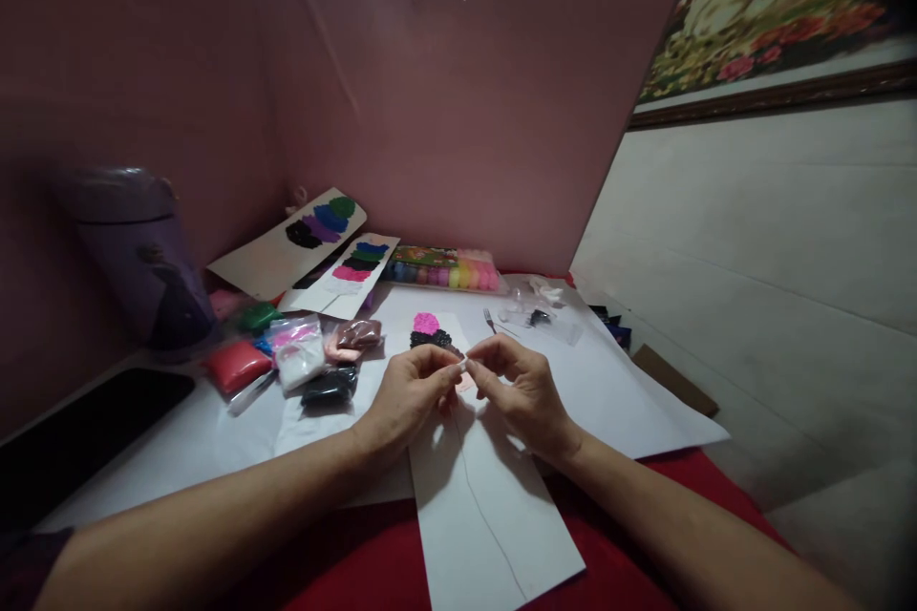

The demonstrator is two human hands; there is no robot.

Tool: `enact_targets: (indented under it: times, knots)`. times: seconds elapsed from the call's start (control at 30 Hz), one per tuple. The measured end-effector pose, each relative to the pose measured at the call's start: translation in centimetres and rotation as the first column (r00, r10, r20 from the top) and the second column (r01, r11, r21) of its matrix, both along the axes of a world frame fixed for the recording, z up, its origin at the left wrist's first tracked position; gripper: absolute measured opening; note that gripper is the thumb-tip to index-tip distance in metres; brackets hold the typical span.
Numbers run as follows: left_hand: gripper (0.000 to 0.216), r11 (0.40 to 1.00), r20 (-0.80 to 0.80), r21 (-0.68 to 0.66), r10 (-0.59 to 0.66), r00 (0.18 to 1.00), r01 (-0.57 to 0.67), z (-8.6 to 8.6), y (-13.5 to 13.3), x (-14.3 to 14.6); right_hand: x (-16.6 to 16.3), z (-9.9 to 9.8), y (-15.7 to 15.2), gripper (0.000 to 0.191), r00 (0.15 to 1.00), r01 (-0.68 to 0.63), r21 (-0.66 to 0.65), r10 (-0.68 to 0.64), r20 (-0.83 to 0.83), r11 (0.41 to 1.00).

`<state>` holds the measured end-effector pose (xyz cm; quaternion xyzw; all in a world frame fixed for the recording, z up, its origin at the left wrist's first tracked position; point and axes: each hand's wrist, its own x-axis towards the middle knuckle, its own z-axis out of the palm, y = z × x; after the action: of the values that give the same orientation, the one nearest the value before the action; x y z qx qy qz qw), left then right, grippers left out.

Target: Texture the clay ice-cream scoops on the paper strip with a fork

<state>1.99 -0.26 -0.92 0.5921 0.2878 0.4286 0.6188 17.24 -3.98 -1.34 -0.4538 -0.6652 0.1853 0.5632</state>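
Note:
My left hand [419, 387] and my right hand [520, 391] meet over a white card [494, 516]. Their fingertips pinch a small white bit of modelling clay [463, 365] between them. On the card, beyond my fingers, sit a bumpy pink clay patch [425, 323] and a black clay patch [430, 340]. A peach patch [467, 382] shows partly behind my fingers. A thin drawn line runs down the card toward me.
To the left lie bags of red clay [236, 366], white clay [299, 363] and black clay [330, 389]. Behind them are decorated cards [358, 277] and a multicoloured clay pack [444, 269]. A purple tumbler [136, 258], a black phone-like slab [93, 430] and a small fork [490, 320] surround the workspace.

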Motion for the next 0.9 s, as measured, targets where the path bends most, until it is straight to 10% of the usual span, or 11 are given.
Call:
enact_targets:
  times: [0.2,0.9]
  knots:
    - [0.029,0.99,0.06,-0.018,0.141,0.988,-0.141,-0.15,0.26,-0.05,0.25,-0.2,0.65,0.013,0.987,0.045,-0.087,-0.058,-0.152,0.995]
    - [0.036,0.996,0.031,-0.046,-0.079,0.996,0.081,-0.22,-0.02,-0.2,0.04,-0.16,0.22,0.008,0.992,-0.125,-0.039,0.125,0.002,0.991]
